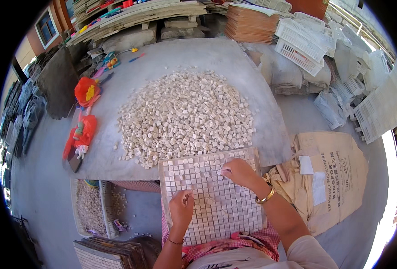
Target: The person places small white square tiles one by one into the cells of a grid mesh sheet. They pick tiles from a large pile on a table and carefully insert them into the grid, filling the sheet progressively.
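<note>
A gridded tray (209,235) of small pale stone tiles leans on my lap against the table's near edge. Most of its squares hold a tile, and several in the upper middle look bare or darker. My right hand (241,172) pinches a small white tile (220,177) at the tray's upper right. Over the tray's left part, my left hand (180,210) is closed, thumb and fingers together; whatever they hold is too small to make out. Just beyond the tray, a wide heap of loose stone tiles (185,112) covers the middle of the table (270,121).
Red and yellow toys (87,92) lie along the table's left edge. A white crate (111,210) of stone pieces stands on the floor at left, near stacked tile panels (99,255). To the right are a tan sack (333,179) and white plastic baskets (299,45).
</note>
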{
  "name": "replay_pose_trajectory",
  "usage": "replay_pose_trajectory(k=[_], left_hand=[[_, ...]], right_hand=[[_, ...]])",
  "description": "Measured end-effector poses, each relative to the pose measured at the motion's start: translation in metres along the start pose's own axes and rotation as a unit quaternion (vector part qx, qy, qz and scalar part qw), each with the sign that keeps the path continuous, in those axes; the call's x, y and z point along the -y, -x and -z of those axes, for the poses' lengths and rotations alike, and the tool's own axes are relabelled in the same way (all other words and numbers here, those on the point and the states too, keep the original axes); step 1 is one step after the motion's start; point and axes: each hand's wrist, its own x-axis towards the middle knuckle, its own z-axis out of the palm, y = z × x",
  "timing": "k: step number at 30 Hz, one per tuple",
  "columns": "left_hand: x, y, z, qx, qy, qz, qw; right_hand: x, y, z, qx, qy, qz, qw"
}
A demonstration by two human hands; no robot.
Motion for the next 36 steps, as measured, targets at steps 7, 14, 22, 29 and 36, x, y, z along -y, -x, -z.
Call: replay_pose_trajectory(k=[7, 14, 22, 29, 36], left_hand=[[-0.006, 0.012, 0.017, 0.006, 0.029, 0.028, 0.999], [0.003, 0.026, 0.002, 0.025, 0.054, 0.012, 0.998], [0.007, 0.036, 0.001, 0.037, 0.054, 0.004, 0.998], [0.008, 0.04, 0.007, 0.039, 0.076, 0.021, 0.996], [0.011, 0.042, 0.006, 0.053, 0.092, 0.026, 0.994]], right_hand=[[-0.01, 0.015, 0.003, -0.014, -0.007, 0.007, 1.0], [0.007, 0.019, -0.022, -0.035, 0.08, 0.01, 0.996], [0.007, -0.007, -0.002, 0.108, 0.111, 0.078, 0.985], [-0.002, -0.01, 0.023, 0.042, 0.004, 0.055, 0.998], [0.004, 0.018, 0.004, 0.021, 0.079, 0.031, 0.996]])
